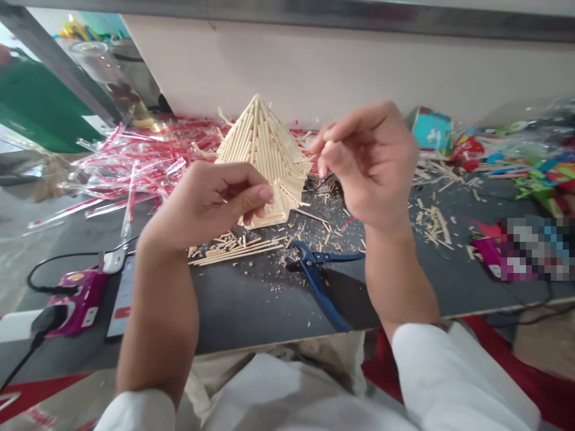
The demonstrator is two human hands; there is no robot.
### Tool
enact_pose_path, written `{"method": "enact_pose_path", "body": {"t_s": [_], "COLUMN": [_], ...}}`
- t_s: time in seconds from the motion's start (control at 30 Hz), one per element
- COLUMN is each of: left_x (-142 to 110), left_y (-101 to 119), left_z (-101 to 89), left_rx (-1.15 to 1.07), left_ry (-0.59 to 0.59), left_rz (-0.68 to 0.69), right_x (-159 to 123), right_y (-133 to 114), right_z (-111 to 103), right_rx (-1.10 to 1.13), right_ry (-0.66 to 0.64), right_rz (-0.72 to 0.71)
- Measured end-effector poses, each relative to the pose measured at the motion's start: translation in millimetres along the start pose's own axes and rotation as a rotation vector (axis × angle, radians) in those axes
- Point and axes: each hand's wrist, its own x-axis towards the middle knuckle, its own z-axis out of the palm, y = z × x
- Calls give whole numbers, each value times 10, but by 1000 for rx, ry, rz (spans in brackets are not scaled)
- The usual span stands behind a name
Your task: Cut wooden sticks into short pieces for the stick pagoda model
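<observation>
A pointed, roof-like model of pale wooden sticks (258,140) stands on the dark tabletop in front of me. My left hand (220,200) is in front of its lower left side, thumb and fingers pressed together; whatever may be between them is hidden. Raised to the right of the model, my right hand (371,158) pinches a small pale piece, apparently a bit of wooden stick (329,144), between thumb and fingers. Below the hands lie several long loose sticks (242,251) and a blue-handled cutter (317,278) with its handles spread.
Red and clear plastic wrappers (135,161) are heaped behind and left. Stick scraps (435,227) litter the right side. A purple power socket (83,299) with cables and a phone (121,299) lie at the left. A teal box (431,129) and colourful packets stand back right.
</observation>
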Motion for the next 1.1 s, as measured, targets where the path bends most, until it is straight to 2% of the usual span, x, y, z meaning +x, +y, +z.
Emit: {"method": "enact_pose_path", "body": {"t_s": [0.07,0.13,0.17,0.33,0.43,0.57,0.7,0.83,0.97,1.1], "left_x": [-40,-92,-118,-186,-171,-115,-64,-35,-20,-19], "left_y": [25,57,74,130,84,-63,-169,-180,-193,-227], "left_z": [-81,-164,-200,-294,-317,-354,-343,-281,-242,-235], "left_rx": [109,219,259,412,450,563,682,731,739,747], "left_ry": [78,191,209,272,290,205,231,283,268,235], "left_rz": [-6,-21,-34,-57,-96,-159,-177,-154,-148,-155], "right_x": [84,165,207,443,549,571,536,512,498,497], "right_y": [96,263,369,937,1121,1130,1042,997,989,951], "right_z": [-172,-339,-409,-577,-572,-541,-502,-466,-465,-462], "right_rx": [-94,-171,-188,-235,-312,-399,-446,-456,-458,-443], "right_ry": [97,153,164,116,71,15,-11,-74,-103,-121], "right_rz": [9,52,70,97,77,101,124,115,159,145]}}
